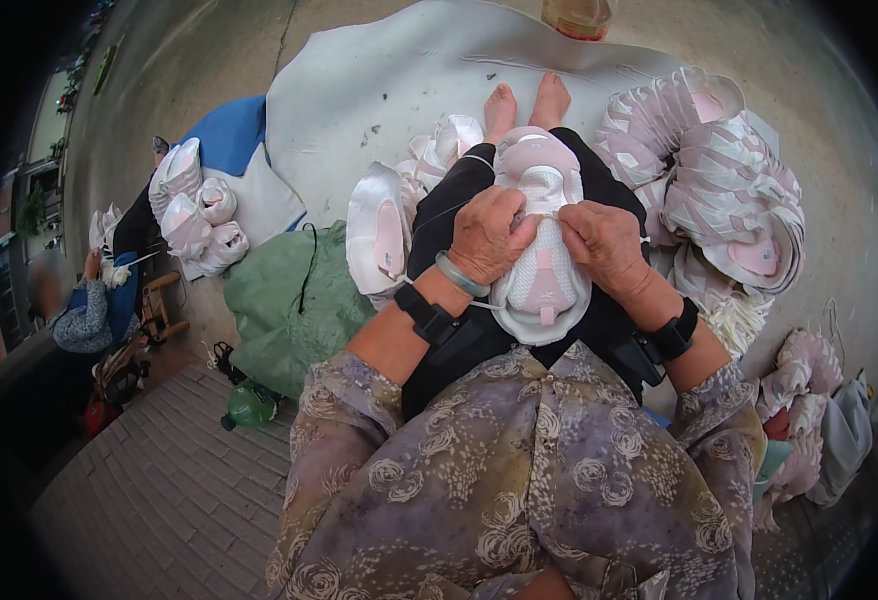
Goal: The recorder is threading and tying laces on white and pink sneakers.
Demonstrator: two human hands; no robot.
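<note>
A white and pink shoe upper (542,265) lies lengthwise across my lap, between my dark-trousered thighs. My left hand (489,238) is closed at the left edge of its throat, thumb and fingers pinched together. On the opposite edge, my right hand (604,245) pinches with curled fingers. Whether a lace lies between the fingertips is too small to make out. The pale pink toe end of the upper points away from me, and its padded heel end is near my belly. Another shoe upper (377,230) rests beside my left thigh.
Stacked shoe uppers (729,190) curve along my right side. More uppers (804,385) sit lower right. A white sheet (359,110) covers the ground ahead. Left are a green bag (284,290), a green bottle (251,403), a pile of uppers (197,215) and another person (89,315) seated.
</note>
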